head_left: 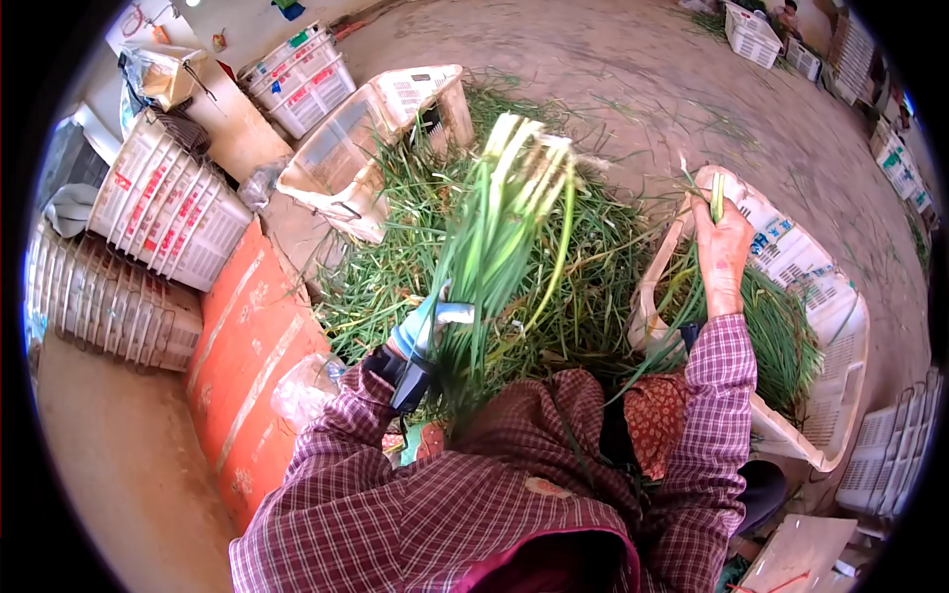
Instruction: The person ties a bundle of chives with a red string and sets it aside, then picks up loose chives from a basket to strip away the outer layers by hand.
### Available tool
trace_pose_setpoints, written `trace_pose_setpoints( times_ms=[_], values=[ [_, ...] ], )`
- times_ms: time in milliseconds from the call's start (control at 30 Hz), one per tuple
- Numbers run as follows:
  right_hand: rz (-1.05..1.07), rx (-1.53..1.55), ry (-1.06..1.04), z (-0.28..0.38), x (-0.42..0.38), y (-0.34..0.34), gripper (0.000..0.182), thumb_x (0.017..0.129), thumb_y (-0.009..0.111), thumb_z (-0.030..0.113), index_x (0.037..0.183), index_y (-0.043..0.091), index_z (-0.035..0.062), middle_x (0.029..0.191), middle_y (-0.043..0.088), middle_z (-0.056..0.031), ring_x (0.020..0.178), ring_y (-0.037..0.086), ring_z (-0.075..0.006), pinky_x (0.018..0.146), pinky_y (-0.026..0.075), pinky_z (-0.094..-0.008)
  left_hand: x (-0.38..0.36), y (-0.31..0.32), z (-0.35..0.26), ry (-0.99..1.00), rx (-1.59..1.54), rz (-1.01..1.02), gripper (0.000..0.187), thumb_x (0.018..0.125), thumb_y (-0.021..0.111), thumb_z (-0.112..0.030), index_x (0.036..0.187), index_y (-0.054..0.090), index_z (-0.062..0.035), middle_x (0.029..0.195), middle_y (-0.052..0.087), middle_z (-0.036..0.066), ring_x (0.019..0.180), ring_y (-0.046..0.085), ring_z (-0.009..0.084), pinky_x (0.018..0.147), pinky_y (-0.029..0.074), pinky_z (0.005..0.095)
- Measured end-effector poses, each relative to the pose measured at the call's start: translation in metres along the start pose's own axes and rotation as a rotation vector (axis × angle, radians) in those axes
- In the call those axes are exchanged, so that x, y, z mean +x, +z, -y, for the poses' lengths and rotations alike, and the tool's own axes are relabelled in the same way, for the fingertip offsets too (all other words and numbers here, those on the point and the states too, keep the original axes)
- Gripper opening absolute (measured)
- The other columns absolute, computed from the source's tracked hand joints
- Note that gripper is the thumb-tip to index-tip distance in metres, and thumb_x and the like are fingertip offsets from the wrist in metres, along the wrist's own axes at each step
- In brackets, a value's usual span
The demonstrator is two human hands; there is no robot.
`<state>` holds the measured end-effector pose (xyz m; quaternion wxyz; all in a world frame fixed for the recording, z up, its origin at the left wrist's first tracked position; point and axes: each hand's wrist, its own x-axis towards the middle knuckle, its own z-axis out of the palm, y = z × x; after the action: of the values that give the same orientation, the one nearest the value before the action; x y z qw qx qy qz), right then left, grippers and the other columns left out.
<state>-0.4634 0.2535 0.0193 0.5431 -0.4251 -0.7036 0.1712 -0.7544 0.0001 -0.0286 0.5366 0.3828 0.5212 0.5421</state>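
My left hand [423, 328], in a blue and white glove, is closed around a thick bunch of green onions [499, 217]. Their white stem ends point up and away from me, while the leaves hang down towards my lap. My bare right hand [725, 247] is raised over a white crate [838, 296] at the right, fingers closed on a short green onion stalk [717, 196]. Long green onions [781, 341] lie in that crate under my right arm. Between my hands spreads a large heap of loose green leaves [593, 287].
Behind the heap at the left stands an open crate [336, 148]. Stacked white crates [173, 203] line the left side, near a red board [242, 346] and a clear plastic bag [304, 388]. More crates [751, 38] stand far right. Leaf scraps litter the floor.
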Motion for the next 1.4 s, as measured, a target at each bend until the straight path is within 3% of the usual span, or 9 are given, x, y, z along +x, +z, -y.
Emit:
trace_pose_setpoints(
  times_ms=[233,333,567,767,833,900,1100,1200,1400],
  values=[
    [0.178,0.1,-0.091,0.048,-0.036,0.031,0.034,0.083,0.069,0.036,0.104,0.066,0.0089,0.07,0.061,-0.0031,0.053,0.056,-0.0122,0.046,0.045,-0.0287,0.012,-0.023,0.024,0.078,0.092,-0.056,0.045,0.067,0.071,-0.014,0.109,0.06,-0.0033,0.089,0.064,0.002,0.078,0.061,0.0129,0.07,0.05,0.0279],
    [0.406,0.274,0.176,0.088,-0.041,0.03,0.034,0.081,0.073,0.032,0.105,0.065,0.0093,0.074,0.064,0.0007,0.056,0.054,-0.0083,0.05,0.046,-0.0267,0.008,0.014,-0.003,0.002,-0.023,-0.077,0.05,0.065,0.073,-0.018,0.111,0.059,-0.0028,0.089,0.064,0.002,0.081,0.059,0.0126,0.074,0.047,0.0271],
    [0.323,0.397,0.212,0.071,-0.044,0.054,0.019,0.086,0.067,0.02,0.097,0.068,0.0046,0.07,0.066,-0.0077,0.056,0.06,-0.012,0.051,0.051,-0.0298,0.002,0.027,-0.017,-0.028,-0.123,0.032,0.057,0.066,0.07,-0.018,0.119,0.055,-0.001,0.098,0.065,0.01,0.085,0.063,0.0198,0.076,0.051,0.0327],
    [0.118,-0.153,-0.145,0.012,-0.052,0.052,0.027,0.083,0.071,0.027,0.101,0.067,0.0083,0.076,0.067,-0.0097,0.063,0.062,-0.0134,0.057,0.05,-0.0332,0.004,0.01,0.005,-0.046,-0.195,0.017,0.053,0.07,0.068,-0.035,0.105,0.062,0.0048,0.079,0.063,0.015,0.067,0.061,0.0242,0.061,0.051,0.0345],
    [0.306,0.183,0.152,0.041,-0.055,0.046,0.032,0.082,0.071,0.03,0.105,0.067,0.0088,0.076,0.066,-0.007,0.065,0.06,-0.0109,0.058,0.048,-0.0304,0.009,0.01,0.009,-0.05,-0.203,0.041,0.055,0.069,0.069,-0.038,0.102,0.063,0.0059,0.077,0.062,0.015,0.065,0.06,0.024,0.06,0.05,0.0339],
    [0.46,0.39,0.248,0.059,-0.055,0.052,0.036,0.084,0.07,0.031,0.11,0.065,0.0073,0.074,0.064,-0.0004,0.065,0.057,-0.008,0.059,0.047,-0.0266,0.014,0.007,0.014,-0.15,-0.358,0.147,0.056,0.07,0.067,-0.016,0.122,0.052,-0.0002,0.103,0.064,0.015,0.092,0.064,0.0263,0.073,0.056,0.0381],
    [0.704,0.976,0.548,0.078,-0.047,0.054,0.026,0.087,0.067,0.024,0.101,0.063,0.0026,0.062,0.048,0.006,0.048,0.042,-0.0035,0.043,0.033,-0.0207,0.014,0.02,0.02,-0.196,-0.322,0.177,0.061,0.072,0.066,-0.024,0.124,0.05,0.0015,0.107,0.064,0.018,0.088,0.065,0.0265,0.073,0.054,0.0353],
    [0.613,0.913,0.499,0.091,-0.052,0.046,0.02,0.089,0.065,0.021,0.097,0.062,0.0031,0.059,0.046,0.0074,0.044,0.038,-0.0017,0.04,0.029,-0.0196,0.019,0.015,0.026,-0.116,-0.301,0.216,0.064,0.068,0.069,-0.045,0.108,0.059,0.0049,0.088,0.065,0.018,0.075,0.062,0.028,0.068,0.051,0.0347],
    [0.545,0.804,0.465,0.086,-0.055,0.045,0.023,0.089,0.065,0.023,0.099,0.062,0.0022,0.059,0.048,0.0063,0.045,0.039,-0.0023,0.04,0.031,-0.0197,0.021,0.006,0.031,-0.078,-0.425,0.215,0.052,0.071,0.071,-0.035,0.108,0.059,-0.0008,0.079,0.062,0.014,0.074,0.061,0.0288,0.072,0.05,0.0374]
  ],
)
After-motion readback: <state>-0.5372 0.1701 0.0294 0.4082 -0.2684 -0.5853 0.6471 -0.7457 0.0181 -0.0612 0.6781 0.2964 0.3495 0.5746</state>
